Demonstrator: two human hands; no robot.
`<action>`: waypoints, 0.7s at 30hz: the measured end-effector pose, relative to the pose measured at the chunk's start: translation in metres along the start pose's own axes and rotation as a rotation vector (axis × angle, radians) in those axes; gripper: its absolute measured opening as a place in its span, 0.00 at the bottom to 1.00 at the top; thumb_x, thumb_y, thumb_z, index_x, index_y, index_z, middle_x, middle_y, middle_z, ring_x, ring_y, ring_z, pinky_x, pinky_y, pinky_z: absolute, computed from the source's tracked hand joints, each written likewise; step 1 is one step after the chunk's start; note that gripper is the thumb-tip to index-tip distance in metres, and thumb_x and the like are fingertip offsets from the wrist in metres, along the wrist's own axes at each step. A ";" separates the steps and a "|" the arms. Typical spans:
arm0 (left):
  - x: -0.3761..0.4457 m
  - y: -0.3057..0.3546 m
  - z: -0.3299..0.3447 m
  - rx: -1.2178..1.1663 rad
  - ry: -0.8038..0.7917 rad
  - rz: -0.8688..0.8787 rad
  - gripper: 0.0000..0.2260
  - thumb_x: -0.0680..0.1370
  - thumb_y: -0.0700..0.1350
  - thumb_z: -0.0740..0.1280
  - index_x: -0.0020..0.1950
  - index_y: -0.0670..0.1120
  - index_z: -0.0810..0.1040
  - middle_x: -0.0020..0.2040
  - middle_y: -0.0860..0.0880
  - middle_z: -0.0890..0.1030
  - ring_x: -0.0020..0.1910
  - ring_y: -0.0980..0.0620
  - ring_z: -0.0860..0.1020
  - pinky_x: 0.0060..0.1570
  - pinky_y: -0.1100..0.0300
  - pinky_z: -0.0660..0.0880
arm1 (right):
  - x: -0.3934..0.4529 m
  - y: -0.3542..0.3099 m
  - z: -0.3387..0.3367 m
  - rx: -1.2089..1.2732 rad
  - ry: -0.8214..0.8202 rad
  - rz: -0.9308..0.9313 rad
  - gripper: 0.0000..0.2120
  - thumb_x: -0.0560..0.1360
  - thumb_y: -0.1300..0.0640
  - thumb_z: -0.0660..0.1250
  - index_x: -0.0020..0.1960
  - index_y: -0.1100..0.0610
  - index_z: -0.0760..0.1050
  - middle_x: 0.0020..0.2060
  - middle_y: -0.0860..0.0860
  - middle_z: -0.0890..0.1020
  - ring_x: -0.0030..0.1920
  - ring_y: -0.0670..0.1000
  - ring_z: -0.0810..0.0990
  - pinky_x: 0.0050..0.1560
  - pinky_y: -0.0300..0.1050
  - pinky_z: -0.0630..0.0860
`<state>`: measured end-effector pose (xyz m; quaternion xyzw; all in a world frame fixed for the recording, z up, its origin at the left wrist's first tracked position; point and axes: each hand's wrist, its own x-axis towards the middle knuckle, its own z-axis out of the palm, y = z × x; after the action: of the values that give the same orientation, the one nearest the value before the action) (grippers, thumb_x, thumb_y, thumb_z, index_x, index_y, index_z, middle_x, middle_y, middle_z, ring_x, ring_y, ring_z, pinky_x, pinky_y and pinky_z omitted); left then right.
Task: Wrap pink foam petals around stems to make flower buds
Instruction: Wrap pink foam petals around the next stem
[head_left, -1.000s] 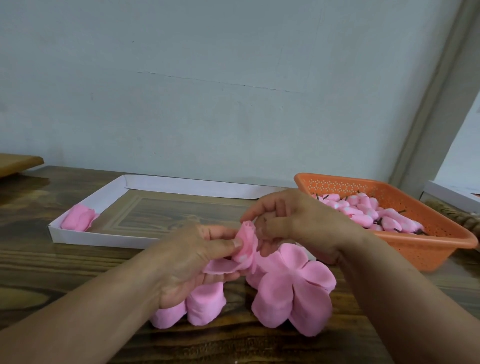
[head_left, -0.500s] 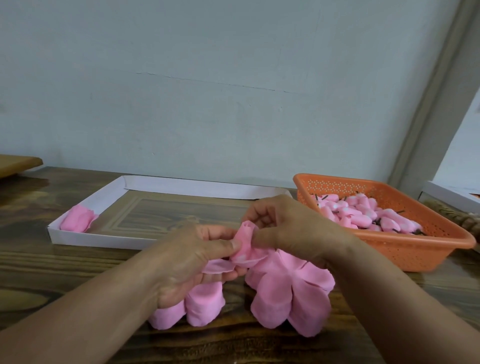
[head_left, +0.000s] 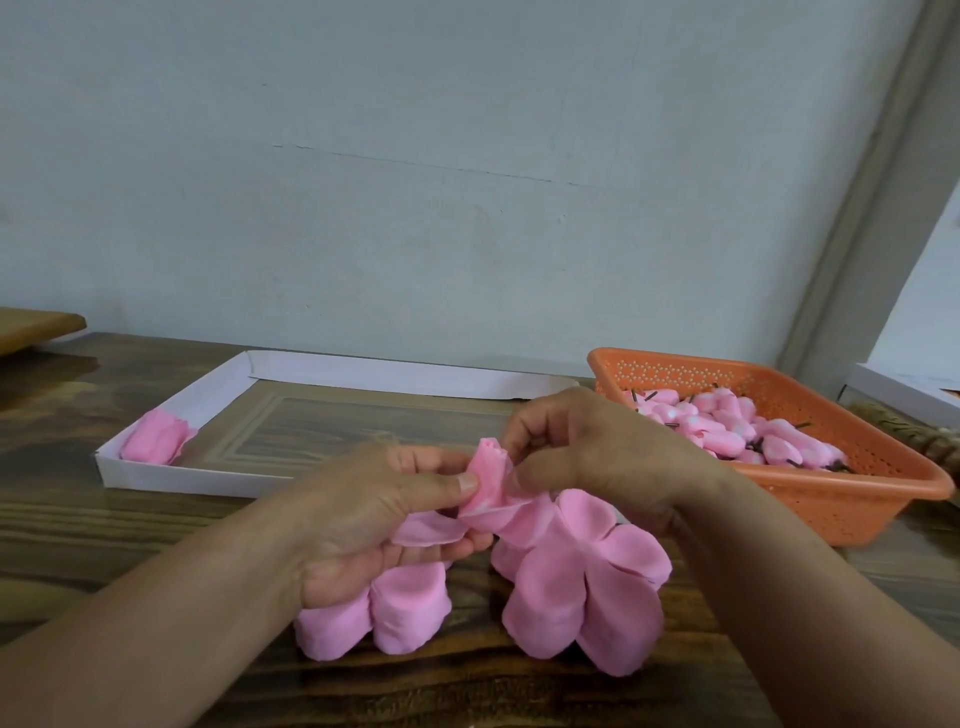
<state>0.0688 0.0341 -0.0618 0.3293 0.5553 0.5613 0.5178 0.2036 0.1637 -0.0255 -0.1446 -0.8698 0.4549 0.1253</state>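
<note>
A half-wrapped pink foam bud (head_left: 488, 480) stands upright between both hands above the table's middle. My left hand (head_left: 374, 512) pinches it with thumb and fingers, and a loose petal (head_left: 428, 530) sticks out below the thumb. My right hand (head_left: 597, 457) grips the bud's right side with curled fingers. Under the hands lies a stack of flat pink foam petal flowers (head_left: 582, 587) and a smaller stack (head_left: 379, 613). The stem is hidden inside the foam.
An orange plastic basket (head_left: 841, 499) at the right holds several finished pink buds with dark stems (head_left: 727, 431). A shallow white cardboard tray (head_left: 208, 405) at the back left holds a pink foam bundle (head_left: 153, 444). The wall runs close behind the wooden table (head_left: 104, 525).
The right hand has shifted slightly and pressed a petal closer around the bud. The left hand keeps its pinch in the same place.
</note>
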 end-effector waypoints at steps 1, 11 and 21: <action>0.000 0.000 0.000 0.003 0.003 -0.001 0.12 0.67 0.41 0.70 0.49 0.43 0.85 0.49 0.40 0.84 0.45 0.47 0.83 0.49 0.57 0.80 | 0.000 0.001 0.000 0.013 -0.009 -0.002 0.06 0.67 0.72 0.69 0.37 0.63 0.77 0.30 0.56 0.75 0.31 0.48 0.71 0.31 0.35 0.69; 0.001 0.000 -0.002 0.002 -0.003 0.006 0.12 0.66 0.41 0.71 0.49 0.43 0.85 0.49 0.40 0.84 0.45 0.47 0.83 0.51 0.55 0.80 | 0.003 0.004 0.006 -0.009 0.051 0.020 0.13 0.65 0.76 0.64 0.36 0.59 0.75 0.32 0.56 0.73 0.34 0.52 0.68 0.33 0.41 0.64; 0.000 0.002 -0.005 0.013 -0.023 0.032 0.09 0.64 0.43 0.72 0.42 0.46 0.86 0.47 0.42 0.85 0.44 0.49 0.83 0.50 0.56 0.81 | 0.002 0.004 0.004 -0.005 0.023 -0.037 0.14 0.65 0.76 0.65 0.33 0.57 0.78 0.27 0.49 0.78 0.30 0.45 0.72 0.33 0.36 0.69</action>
<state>0.0640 0.0331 -0.0611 0.3480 0.5475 0.5622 0.5129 0.2004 0.1632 -0.0307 -0.1341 -0.8719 0.4486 0.1435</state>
